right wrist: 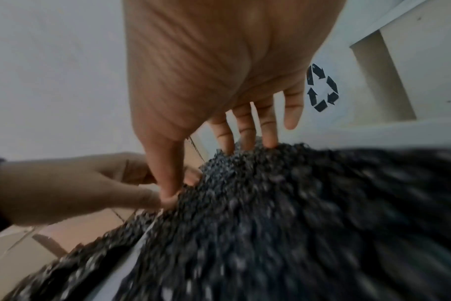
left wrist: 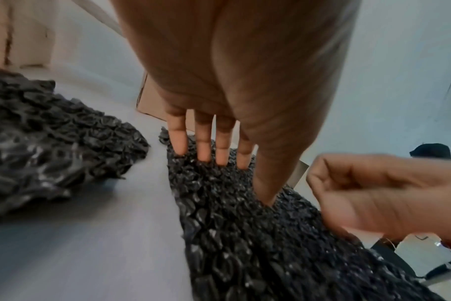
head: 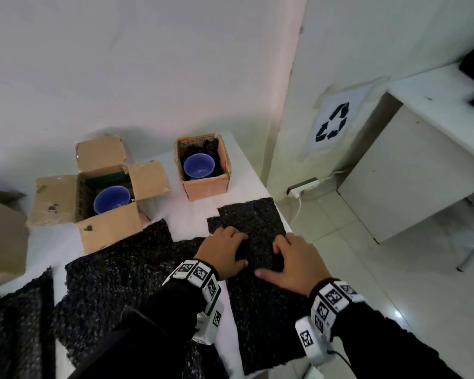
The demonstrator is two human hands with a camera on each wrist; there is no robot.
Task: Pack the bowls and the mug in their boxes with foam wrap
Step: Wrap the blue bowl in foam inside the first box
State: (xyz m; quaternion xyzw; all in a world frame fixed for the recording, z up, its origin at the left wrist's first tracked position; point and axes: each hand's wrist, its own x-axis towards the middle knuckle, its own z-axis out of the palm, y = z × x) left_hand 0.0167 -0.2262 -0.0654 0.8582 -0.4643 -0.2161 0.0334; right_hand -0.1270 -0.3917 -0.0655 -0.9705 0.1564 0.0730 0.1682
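Observation:
Two blue bowls sit in open cardboard boxes at the back of the white table (head: 192,214). One bowl (head: 112,199) is in the left box (head: 107,228). The other bowl (head: 199,165) is in the right box (head: 205,187), with black foam around it. A black foam wrap sheet (head: 246,217) (left wrist: 232,234) (right wrist: 296,203) lies at the table's right edge. My left hand (head: 225,248) (left wrist: 255,175) presses it with straight fingers and thumb. My right hand (head: 293,258) (right wrist: 188,122), beside the left, grips the sheet between curled fingers and thumb, and the foam bulges up there. No mug is in view.
Larger black foam sheets (head: 115,283) (head: 17,324) cover the near left of the table. Another cardboard box (head: 3,231) stands at the far left. Past the table's right edge, on the floor, are a power strip (head: 303,187) and a white cabinet (head: 411,173).

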